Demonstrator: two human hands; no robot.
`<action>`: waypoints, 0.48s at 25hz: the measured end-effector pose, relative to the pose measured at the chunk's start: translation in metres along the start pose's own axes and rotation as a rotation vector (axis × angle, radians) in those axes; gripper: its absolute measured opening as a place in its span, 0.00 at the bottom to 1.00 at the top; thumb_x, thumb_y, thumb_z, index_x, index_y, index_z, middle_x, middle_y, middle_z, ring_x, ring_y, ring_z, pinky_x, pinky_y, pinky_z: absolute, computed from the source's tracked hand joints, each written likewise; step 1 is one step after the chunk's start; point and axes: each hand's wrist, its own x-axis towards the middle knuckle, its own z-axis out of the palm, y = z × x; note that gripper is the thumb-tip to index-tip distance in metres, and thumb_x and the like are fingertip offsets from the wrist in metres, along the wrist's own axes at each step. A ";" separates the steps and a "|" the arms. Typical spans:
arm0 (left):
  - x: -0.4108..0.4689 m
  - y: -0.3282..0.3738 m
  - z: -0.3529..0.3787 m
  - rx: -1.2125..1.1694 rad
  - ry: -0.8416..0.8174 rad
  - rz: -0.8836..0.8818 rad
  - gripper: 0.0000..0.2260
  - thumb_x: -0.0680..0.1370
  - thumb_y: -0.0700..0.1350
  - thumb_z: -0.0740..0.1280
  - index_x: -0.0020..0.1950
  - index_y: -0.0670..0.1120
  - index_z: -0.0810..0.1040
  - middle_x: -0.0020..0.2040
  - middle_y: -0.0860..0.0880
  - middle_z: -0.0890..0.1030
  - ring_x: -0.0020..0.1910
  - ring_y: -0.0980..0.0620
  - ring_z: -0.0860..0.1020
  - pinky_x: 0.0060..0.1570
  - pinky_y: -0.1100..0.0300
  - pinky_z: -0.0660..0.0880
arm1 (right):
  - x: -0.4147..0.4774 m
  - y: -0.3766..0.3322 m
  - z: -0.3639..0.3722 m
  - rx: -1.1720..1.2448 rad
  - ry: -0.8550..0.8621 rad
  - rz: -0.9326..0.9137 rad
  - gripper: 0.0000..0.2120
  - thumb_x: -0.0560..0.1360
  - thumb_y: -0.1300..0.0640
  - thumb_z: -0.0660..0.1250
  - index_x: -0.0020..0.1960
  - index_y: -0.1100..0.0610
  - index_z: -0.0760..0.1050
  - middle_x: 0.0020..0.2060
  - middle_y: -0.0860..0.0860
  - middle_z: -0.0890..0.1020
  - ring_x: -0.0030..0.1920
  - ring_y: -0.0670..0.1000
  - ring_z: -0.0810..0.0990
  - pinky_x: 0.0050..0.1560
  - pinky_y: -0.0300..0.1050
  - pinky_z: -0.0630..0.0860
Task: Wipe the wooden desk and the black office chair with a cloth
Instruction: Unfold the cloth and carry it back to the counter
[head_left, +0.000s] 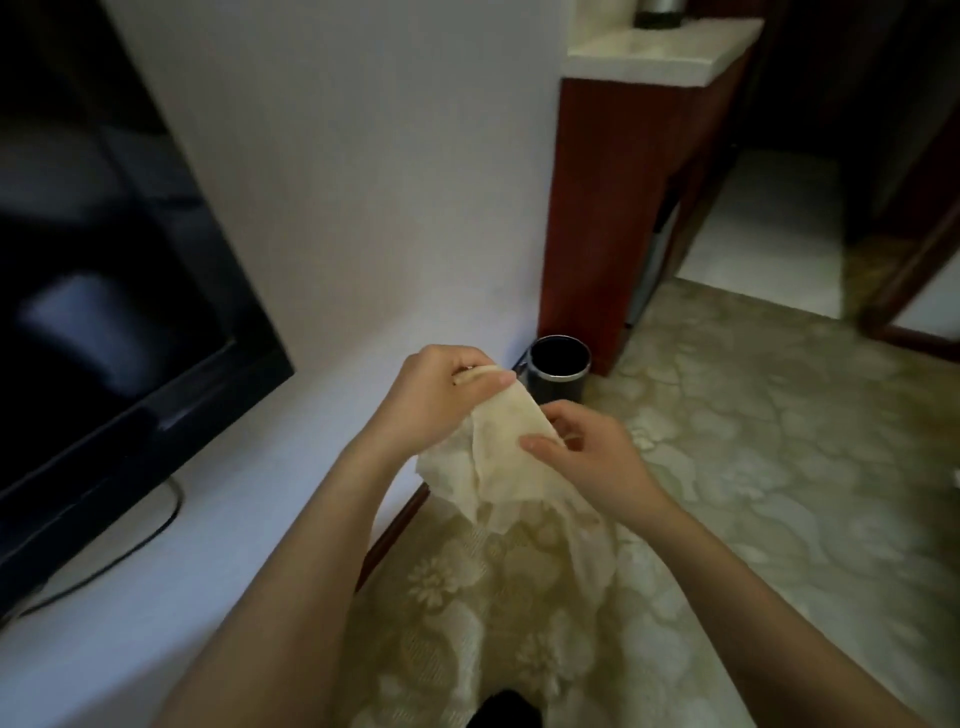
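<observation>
Pinching the cloth (493, 457) by its upper corner with the left hand (436, 402); gripping its right edge between thumb and fingers of the right hand (592, 460). Held in mid-air above the patterned carpet (753, 467), near the dark bin (557, 387), touching neither. Could slip to the floor and pick up dirt if either pinch loosens during unfolding. Hanging lengthwise, upper corner toward the bin, loose end, blurred, probably trailing down toward the body.

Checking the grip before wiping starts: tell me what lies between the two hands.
In the head view, the cloth spans the gap: the left hand pinches its top, the right hand pinches its edge, and the rest hangs below.
</observation>
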 end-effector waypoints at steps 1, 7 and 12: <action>0.022 -0.002 0.000 0.007 -0.028 -0.001 0.06 0.74 0.53 0.70 0.44 0.51 0.83 0.38 0.51 0.82 0.37 0.54 0.79 0.40 0.58 0.78 | 0.013 0.003 -0.010 0.036 0.022 0.037 0.03 0.75 0.57 0.69 0.49 0.51 0.79 0.41 0.47 0.82 0.40 0.46 0.80 0.39 0.38 0.74; 0.103 -0.033 0.054 -0.004 -0.137 -0.034 0.25 0.70 0.51 0.74 0.66 0.52 0.73 0.56 0.56 0.73 0.53 0.56 0.74 0.49 0.65 0.73 | 0.067 0.031 -0.063 0.457 0.249 0.296 0.07 0.77 0.62 0.64 0.50 0.56 0.81 0.40 0.53 0.83 0.40 0.51 0.81 0.38 0.42 0.77; 0.153 -0.035 0.136 -0.292 -0.233 -0.242 0.22 0.72 0.50 0.73 0.62 0.48 0.69 0.57 0.54 0.74 0.52 0.58 0.77 0.43 0.69 0.74 | 0.117 0.066 -0.105 0.724 0.300 0.380 0.08 0.78 0.61 0.62 0.53 0.57 0.79 0.45 0.56 0.82 0.42 0.54 0.82 0.37 0.48 0.81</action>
